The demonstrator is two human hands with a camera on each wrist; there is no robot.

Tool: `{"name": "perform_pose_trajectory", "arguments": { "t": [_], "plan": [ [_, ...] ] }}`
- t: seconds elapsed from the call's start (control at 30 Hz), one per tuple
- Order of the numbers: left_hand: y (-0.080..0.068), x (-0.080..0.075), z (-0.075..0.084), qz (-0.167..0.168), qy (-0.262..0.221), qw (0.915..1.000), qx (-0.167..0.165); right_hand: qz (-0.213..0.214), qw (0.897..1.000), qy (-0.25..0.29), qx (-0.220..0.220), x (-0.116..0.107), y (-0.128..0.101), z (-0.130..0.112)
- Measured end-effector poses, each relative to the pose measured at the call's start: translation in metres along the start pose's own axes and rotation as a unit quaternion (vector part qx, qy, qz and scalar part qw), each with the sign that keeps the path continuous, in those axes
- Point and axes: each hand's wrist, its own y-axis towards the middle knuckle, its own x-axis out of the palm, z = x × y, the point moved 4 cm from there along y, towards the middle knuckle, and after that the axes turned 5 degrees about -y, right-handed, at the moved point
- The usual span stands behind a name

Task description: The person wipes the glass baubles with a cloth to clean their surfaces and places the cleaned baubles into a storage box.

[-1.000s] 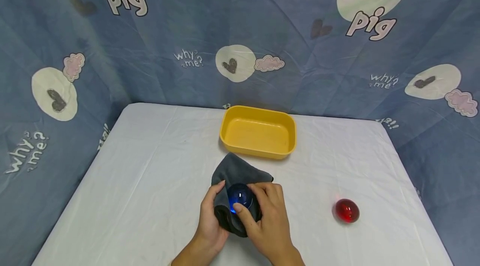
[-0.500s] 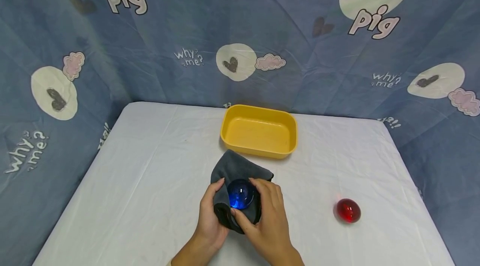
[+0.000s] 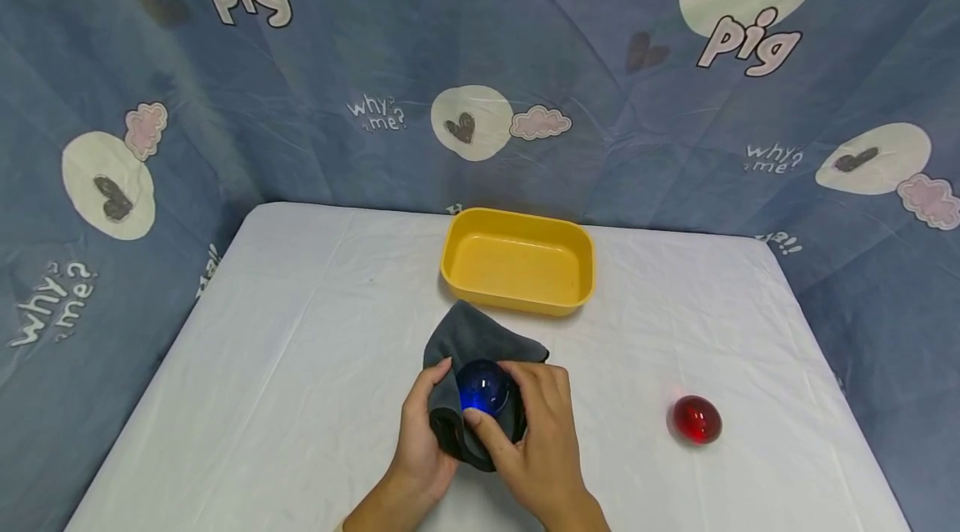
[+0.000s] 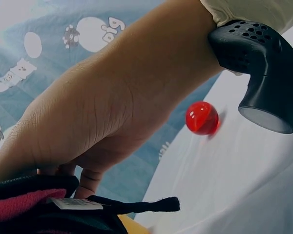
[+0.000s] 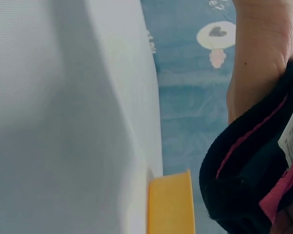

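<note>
A blue transparent ball lies against a dark grey cloth held above the table. My left hand supports the cloth from the left, its thumb hooked over the edge and its other fingers hidden beneath. With thumb and fingers, my right hand holds the ball's right and lower sides. Both wrist views show the cloth's black border, pink inner side and a white label; the blue ball is hidden there.
Behind the hands stands a yellow plastic tray with nothing in it. A red transparent ball rests on the white-covered table at the right. A blue patterned curtain hangs at the back and sides.
The right thumb dipped below the blue ball half a second ago and is now back up against its lower edge. The ball shifted slightly in the cloth; the left hand's grip looks the same.
</note>
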Motion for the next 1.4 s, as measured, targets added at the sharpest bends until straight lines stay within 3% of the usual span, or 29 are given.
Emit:
{"name": "perform_pose_trajectory", "arguments": {
  "t": [0.3, 0.57, 0.9, 1.4],
  "plan": [
    [-0.0013, -0.0009, -0.0001, -0.002, -0.003, 1.0000, 0.006, -0.007, 1.000, -0.010, 0.013, 0.0005, -0.0016, -0.0004],
    [0.0000, -0.0013, 0.0016, 0.003, -0.007, 0.9999, 0.010, -0.052, 0.998, -0.016, 0.044, 0.0043, -0.0043, -0.0007],
    [-0.0003, -0.0010, 0.0034, 0.003, -0.003, 1.0000, 0.005, -0.014, 1.000, -0.007, -0.001, 0.0023, -0.0001, -0.0051],
    [-0.0032, -0.0002, 0.0028, 0.003, -0.004, 0.9999, 0.010, -0.001, 1.000, -0.005, -0.004, -0.0004, 0.0020, -0.0053]
  ]
}}
